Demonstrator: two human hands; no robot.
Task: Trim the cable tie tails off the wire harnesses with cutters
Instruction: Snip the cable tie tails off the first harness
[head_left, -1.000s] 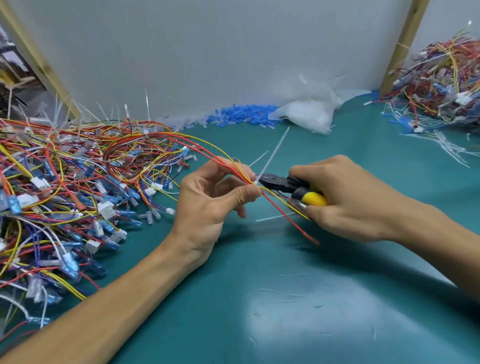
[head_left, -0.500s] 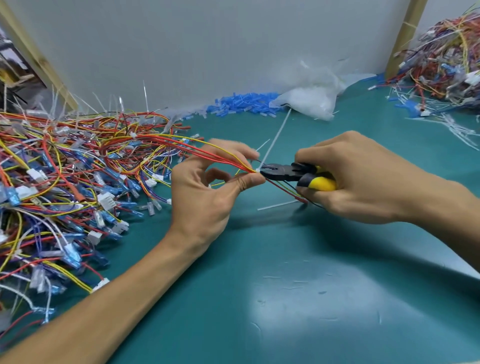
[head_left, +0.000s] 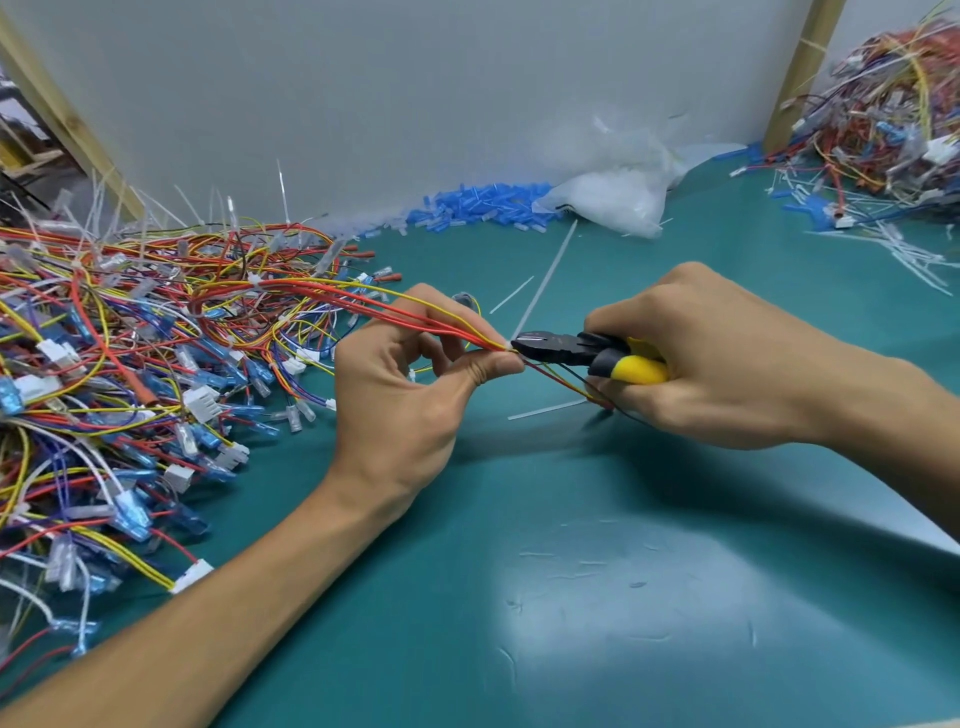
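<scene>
A teal work surface (head_left: 675, 519) is backed by a plain, pale grey wall panel (head_left: 415, 104). The panel is flanked by one wooden post at the left (head_left: 67, 119) and another at the right (head_left: 797, 73). A soft patch of glare (head_left: 623, 597) is cast on the surface.

A red and yellow wire harness (head_left: 415, 313) is hanging just above the counter (head_left: 649, 519). Black, yellow-handled cutters (head_left: 566, 347) are touching its white cable tie (head_left: 507, 344), whose long tail (head_left: 546, 274) is pointing upward.
</scene>
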